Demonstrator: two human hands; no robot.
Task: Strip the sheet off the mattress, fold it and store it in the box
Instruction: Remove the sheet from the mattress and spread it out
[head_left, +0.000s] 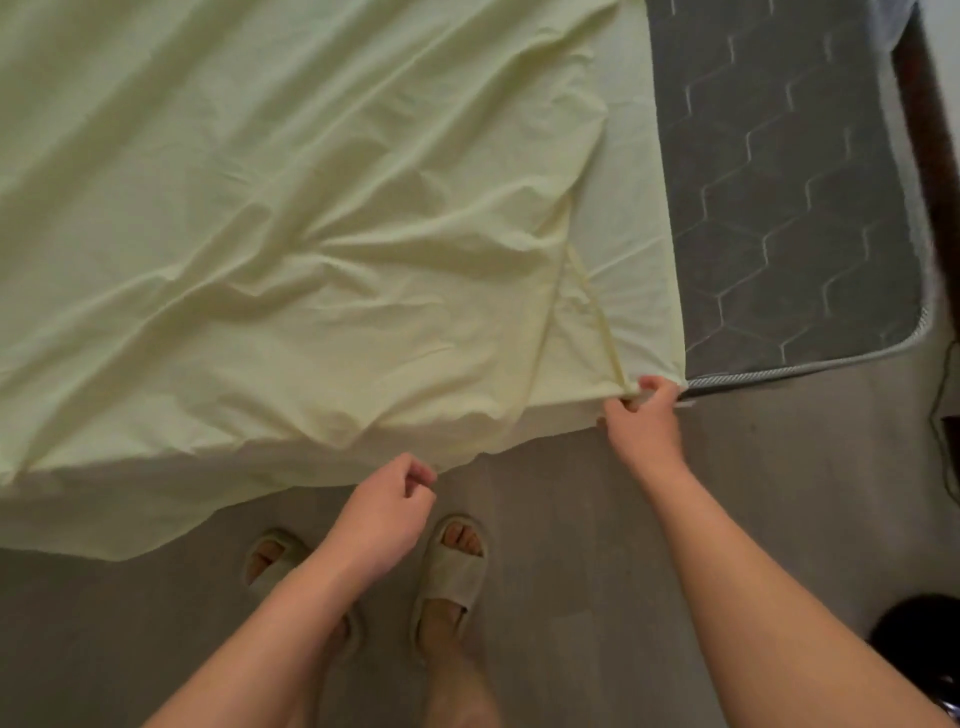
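Sheet (311, 208) part stripped; mattress (789, 208) bare at right end. Our right hand (644, 415) grip pinches the sheet's corner at the near edge; left hand (384, 514) loosely curled, empty. Folding and storing remain.

Grey quilted mattress (789, 208), right part bare. Pale green sheet (311, 208) lies wrinkled over left and middle, doubled over along its right edge, hanging off the near side. Grey floor (779, 467): two slippers (452, 566) near middle, dark object (919, 639) near right.
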